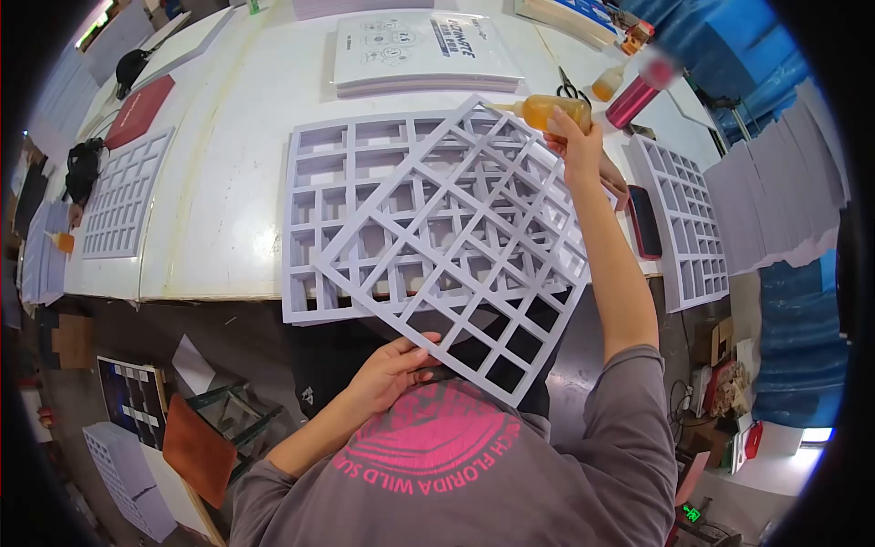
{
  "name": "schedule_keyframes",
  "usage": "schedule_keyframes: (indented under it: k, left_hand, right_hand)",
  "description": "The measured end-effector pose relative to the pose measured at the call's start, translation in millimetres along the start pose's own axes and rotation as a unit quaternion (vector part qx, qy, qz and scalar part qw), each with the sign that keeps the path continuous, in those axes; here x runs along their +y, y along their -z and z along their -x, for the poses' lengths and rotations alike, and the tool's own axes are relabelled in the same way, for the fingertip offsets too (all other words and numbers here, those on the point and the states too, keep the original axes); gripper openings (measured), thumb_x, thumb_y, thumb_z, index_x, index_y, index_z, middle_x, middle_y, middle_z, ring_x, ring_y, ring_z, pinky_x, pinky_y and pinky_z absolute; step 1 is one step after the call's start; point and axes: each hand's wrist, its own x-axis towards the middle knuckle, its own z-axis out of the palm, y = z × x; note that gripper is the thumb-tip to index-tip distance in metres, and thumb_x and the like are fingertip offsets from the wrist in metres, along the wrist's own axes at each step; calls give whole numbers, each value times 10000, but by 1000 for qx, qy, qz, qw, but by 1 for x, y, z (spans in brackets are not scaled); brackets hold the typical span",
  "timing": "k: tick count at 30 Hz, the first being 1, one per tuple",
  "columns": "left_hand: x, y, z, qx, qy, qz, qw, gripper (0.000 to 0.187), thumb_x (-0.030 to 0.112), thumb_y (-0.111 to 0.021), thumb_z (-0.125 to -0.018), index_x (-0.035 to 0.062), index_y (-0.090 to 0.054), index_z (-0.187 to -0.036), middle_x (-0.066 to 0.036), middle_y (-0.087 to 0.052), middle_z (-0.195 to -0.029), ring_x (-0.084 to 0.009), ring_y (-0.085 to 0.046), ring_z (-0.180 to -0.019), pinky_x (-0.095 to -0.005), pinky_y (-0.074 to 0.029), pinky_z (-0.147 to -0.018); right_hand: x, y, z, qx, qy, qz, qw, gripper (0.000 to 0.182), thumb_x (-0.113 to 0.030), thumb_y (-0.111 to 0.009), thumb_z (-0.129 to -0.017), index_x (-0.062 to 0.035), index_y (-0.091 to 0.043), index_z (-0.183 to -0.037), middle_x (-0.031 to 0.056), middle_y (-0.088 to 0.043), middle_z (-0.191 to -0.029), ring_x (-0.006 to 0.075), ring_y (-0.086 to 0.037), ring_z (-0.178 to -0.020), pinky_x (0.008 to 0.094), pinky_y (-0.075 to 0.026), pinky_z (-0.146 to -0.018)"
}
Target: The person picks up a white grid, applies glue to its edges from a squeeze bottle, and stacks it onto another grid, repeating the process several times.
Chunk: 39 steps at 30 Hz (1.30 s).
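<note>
A white open grid (397, 184) slants ahead from my left hand (398, 372); my right hand (578, 141) holds an amber bottle (545, 113) sideways.

There at the near edge of the surface (214, 201) sits a grid stack (349, 186), a loose grid (465, 319) slanting over it. Behind lies a book pile (401, 66); rightward, scissors (571, 88), a tumbler (633, 100) and, nearer, a phone (644, 221). Another grid panel (128, 195) lies well left.

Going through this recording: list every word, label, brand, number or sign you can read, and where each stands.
"FLORIDA WILD": grey shirt; the neighbouring letters are partly hidden.
"ULTIMATE", apparently: white printed stack; its smaller print is unreadable.
Running-figure sign, no readable words: green light.
Red box: marks too small.
Amber bottle, white grid: none visible.
</note>
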Motion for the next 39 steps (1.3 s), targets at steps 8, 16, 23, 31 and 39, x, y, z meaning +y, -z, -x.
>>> schedule_keyframes:
  k: [8,16,23,31,39]
  left_hand:
    - [3,0,-3,-15,-2,-39,999,330,90,-528,-898,43,-492,-1223,-81,-571,-1167,-145,-554,-1026,-282,-444,-823]
    - [2,6,-8,-8,2,-47,999,324,75,-542,-886,41,-503,-1206,-66,-581,-1140,-140,-557,-1011,-281,-442,-825]
    - [2,9,-12,-19,11,-35,999,319,62,-561,-871,39,-518,-1186,-61,-585,-1112,-141,-560,-1004,-285,-451,-830]
    - [3,5,-11,-9,11,-41,999,343,108,-614,-848,64,-544,-1181,-9,-595,-1034,-78,-535,-918,-236,-428,-791]
    - [0,6,-12,-8,-11,-53,999,342,84,-613,-844,57,-536,-1176,-11,-591,-1013,-76,-546,-890,-229,-442,-772]
  right_hand:
    - [23,-23,-26,17,-9,-13,1000,566,-220,-745,-736,47,-383,-1080,166,-573,-869,186,-608,-571,241,-504,-471]
    - [27,-22,-9,-32,-13,-18,999,418,-215,-725,-753,40,-501,-997,124,-593,-805,163,-603,-565,220,-493,-472]
    - [28,-29,69,-88,-49,-39,994,483,-214,-694,-780,26,-399,-1079,144,-581,-866,166,-600,-589,226,-491,-492]
    - [23,-48,156,-166,-124,-65,976,446,-204,-672,-796,8,-409,-1088,122,-587,-892,174,-603,-633,245,-484,-528]
    - [9,-81,225,-259,-220,-93,936,511,-141,-710,-767,-5,-367,-1120,120,-582,-898,167,-611,-674,260,-494,-547]
